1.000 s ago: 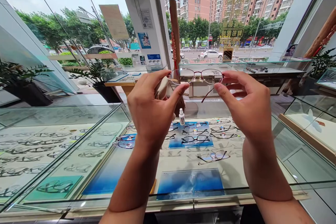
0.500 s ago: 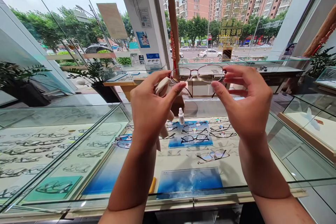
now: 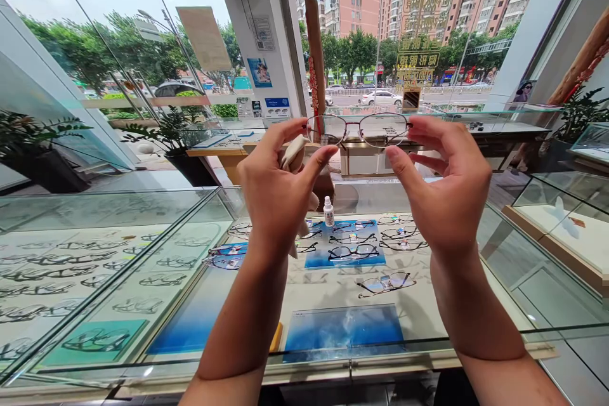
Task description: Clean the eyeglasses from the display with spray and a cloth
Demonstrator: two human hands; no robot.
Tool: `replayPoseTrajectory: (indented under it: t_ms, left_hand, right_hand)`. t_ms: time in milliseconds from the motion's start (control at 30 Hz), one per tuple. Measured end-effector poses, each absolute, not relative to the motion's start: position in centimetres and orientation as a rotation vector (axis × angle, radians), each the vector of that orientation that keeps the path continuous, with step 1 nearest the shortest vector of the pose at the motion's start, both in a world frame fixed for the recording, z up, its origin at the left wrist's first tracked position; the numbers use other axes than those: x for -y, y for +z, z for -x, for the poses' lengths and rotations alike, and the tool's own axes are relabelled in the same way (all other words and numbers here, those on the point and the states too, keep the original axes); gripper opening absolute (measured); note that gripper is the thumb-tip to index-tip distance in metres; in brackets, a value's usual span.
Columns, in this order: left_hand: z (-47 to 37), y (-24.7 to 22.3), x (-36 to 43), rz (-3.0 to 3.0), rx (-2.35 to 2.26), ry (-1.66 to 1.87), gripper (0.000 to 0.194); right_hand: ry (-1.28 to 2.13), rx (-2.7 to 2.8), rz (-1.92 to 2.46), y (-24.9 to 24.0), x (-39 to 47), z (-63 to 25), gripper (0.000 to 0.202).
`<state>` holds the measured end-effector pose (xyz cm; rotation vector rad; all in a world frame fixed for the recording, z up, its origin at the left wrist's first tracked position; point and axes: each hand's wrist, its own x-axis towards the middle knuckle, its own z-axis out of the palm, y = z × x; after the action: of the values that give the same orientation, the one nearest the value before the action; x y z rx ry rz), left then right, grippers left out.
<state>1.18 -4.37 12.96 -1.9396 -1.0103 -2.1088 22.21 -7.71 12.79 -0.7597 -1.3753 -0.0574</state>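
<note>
A pair of eyeglasses [image 3: 353, 124] with a thin dark-red frame is held up above the glass counter, lenses facing the window. My left hand [image 3: 278, 181] pinches its left end and also keeps a pale cloth [image 3: 295, 151] bunched in the palm, hanging down behind the wrist. At the other end, my right hand [image 3: 445, 181] grips the frame near the hinge, with the thumb below the rim. Beneath the hands, a small white bottle [image 3: 328, 211] stands upright on the counter.
Several eyeglasses [image 3: 353, 252] lie in the glass display case [image 3: 333, 285] below, some on a blue card. A single pair [image 3: 387, 284] sits nearer me. Another case [image 3: 71, 279] extends left. Potted plants [image 3: 178, 139] and a far counter [image 3: 223, 155] stand by the window.
The eyeglasses have risen slightly and lie more level. Both hands still hold their ends, and the cloth in my left hand has shifted a little.
</note>
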Motion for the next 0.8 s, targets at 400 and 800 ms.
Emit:
replayPoseTrajectory:
  t_ms: [400,800]
  left_hand:
    - [-1.9,12.7,4.6,1.837,0.905,-2.133,0.049]
    - [-2.3,12.3,5.4,1.871,0.916,-2.183,0.051]
  right_hand:
    - [0.079,1.297,0.648,12.4,5.7,-23.1,0.022]
    - [0.345,1.256,0.64,12.7,4.4,-24.1,0.024]
